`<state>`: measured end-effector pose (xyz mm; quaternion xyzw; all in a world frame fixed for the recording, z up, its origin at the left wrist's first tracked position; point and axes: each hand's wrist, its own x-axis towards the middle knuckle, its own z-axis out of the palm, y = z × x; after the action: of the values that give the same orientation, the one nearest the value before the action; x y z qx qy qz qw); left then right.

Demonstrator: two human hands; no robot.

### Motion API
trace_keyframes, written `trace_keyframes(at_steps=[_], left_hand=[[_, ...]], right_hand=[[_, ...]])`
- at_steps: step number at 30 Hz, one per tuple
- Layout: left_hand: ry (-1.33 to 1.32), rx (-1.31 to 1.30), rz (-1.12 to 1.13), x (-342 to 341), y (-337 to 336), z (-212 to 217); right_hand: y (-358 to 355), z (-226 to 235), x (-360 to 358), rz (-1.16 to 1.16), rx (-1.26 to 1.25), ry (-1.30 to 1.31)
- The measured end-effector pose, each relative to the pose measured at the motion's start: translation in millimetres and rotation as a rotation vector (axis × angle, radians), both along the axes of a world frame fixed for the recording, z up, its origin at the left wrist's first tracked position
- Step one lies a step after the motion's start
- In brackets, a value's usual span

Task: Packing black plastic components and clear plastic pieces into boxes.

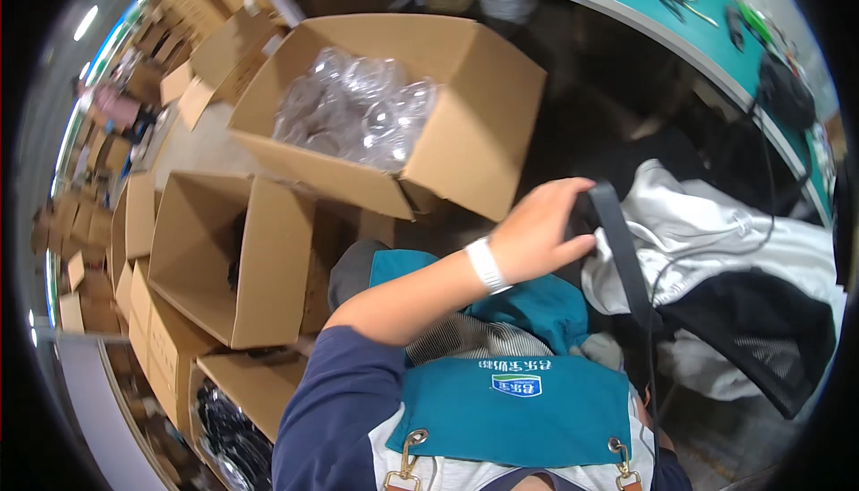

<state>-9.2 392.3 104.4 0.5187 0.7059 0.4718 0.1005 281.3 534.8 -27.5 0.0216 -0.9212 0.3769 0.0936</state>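
Note:
My left arm reaches across my body to the right, a white band (486,265) around its wrist. At the top end of a flat black strap-like band (621,254), my left hand (541,230) is closed, thumb below and fingers above. Part of what lies between the fingers is dark and hard to make out. A thin black cord (653,357) hangs beside the band. Right of it lie white cloth (707,223) and a black mesh-like piece (761,321). Of my right arm only a sliver shows at the lower right; its hand is hidden.
Ahead stands an open carton (483,106) with clear plastic pieces (362,111). Another open carton (282,258) is at left, above a box of black wrapped items (234,428). A green-topped bench (617,4) curves along the far right. A person (116,105) is at far left.

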Motion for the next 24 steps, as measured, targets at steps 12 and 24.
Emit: trace_keyframes(at_steps=[12, 24], left_hand=[[0.147, -1.090, 1.563, -78.1, -508.9, -43.6], [0.027, -0.832, 1.239, -142.9, -471.5, -52.1]], right_hand=[[-96.7, 130.9, -259.6, 0.133, 0.569, 0.405], [-16.8, 164.5, -382.2, -0.004, 0.005, 0.239]])
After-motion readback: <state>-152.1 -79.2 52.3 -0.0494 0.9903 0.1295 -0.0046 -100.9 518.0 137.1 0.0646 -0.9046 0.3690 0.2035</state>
